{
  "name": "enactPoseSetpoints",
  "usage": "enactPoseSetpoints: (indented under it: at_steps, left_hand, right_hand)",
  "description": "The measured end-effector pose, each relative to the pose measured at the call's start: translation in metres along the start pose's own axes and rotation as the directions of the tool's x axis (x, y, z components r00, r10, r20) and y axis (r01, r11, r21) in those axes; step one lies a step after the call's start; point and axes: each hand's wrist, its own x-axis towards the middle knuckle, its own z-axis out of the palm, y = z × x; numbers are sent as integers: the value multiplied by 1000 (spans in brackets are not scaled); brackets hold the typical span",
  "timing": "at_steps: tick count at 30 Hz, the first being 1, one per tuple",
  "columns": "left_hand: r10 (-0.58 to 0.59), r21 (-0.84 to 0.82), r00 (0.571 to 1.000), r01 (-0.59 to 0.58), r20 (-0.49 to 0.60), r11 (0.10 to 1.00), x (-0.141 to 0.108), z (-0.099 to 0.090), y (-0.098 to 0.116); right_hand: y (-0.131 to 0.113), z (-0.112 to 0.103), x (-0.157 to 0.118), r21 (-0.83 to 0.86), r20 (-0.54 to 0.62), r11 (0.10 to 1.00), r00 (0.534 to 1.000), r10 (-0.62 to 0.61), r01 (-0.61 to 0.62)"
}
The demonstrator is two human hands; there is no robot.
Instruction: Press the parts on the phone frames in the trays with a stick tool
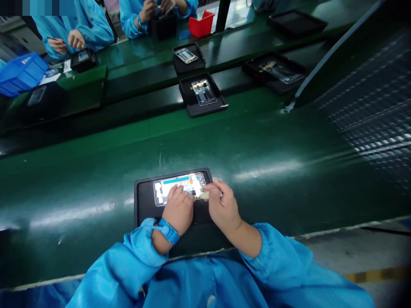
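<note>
Pinching a pale slim tool (pixel 204 195) between the thumb and fingers of the right hand (pixel 224 208), over the right end of an opened phone (pixel 167 183). Resting the bent fingers of the left hand (pixel 179 209) on the middle of that phone; cannot tell if clasping or only pressing. Wearing a blue wristband (pixel 169 231) on the left wrist. Working with the phone flat in a black tray (pixel 145 207) on a green bench (pixel 96 175). Facing, farther off, a second tray (pixel 199 111) holding another opened phone (pixel 204 92). Farthest, facing two co-workers (pixel 91 25) in blue, a blue bin (pixel 22 73) and a red bin (pixel 201 25).
</note>
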Motion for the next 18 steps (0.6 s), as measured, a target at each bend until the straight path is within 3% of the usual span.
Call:
enactPoseSetpoints:
  at_steps: [9,12,15,17,18]
  left_hand:
    - [-7,3,1000,7,12,1000,0,-2,1]
    - [-8,-4,999,8,31,1000,0,-2,0]
    - [2,-3,1000,-2,29,1000,-1,0,-2]
    - [13,4,1000,-13,20,1000,-1,2,-3]
    - [16,7,1000,-16,18,1000,-1,2,-2]
  right_hand:
    - [-3,-2,3,-77,62,995,996,65,-60]
    - [-14,-1,8,-227,185,973,983,10,33]
    - [-23,4,14,-309,398,928,915,-72,207]
    - [-24,7,16,-298,437,919,893,-108,257]
    - [-23,8,16,-293,406,929,909,-92,225]
